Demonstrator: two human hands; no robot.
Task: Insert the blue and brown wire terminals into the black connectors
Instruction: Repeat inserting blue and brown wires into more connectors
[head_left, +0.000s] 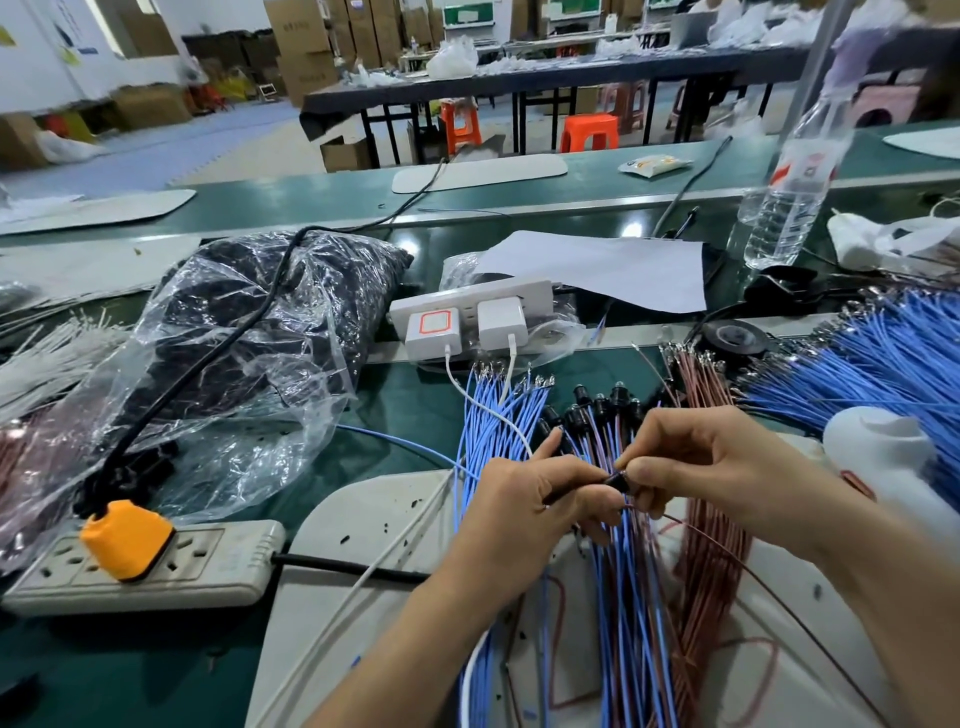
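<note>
The black connector (617, 478) pinched between the left hand (524, 501) and right hand (711, 457) looks like glossy plastic. Beyond the left hand the blue wires (498, 415) have smooth insulation tipped with bright metal terminals (488, 370), as do the brown wires (696, 384) beyond the right hand. Left of the left hand lie a crinkled, glossy clear plastic bag (249, 332) and a matt plastic power strip (218, 561).

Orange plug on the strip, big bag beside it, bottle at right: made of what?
Orange moulded plug: matte plastic or rubber, soft rounded edges. Clear crinkled bag: thin glossy plastic film, creases and glare. Clear ribbed water bottle: likely transparent plastic, see-through ridged wall.
</note>
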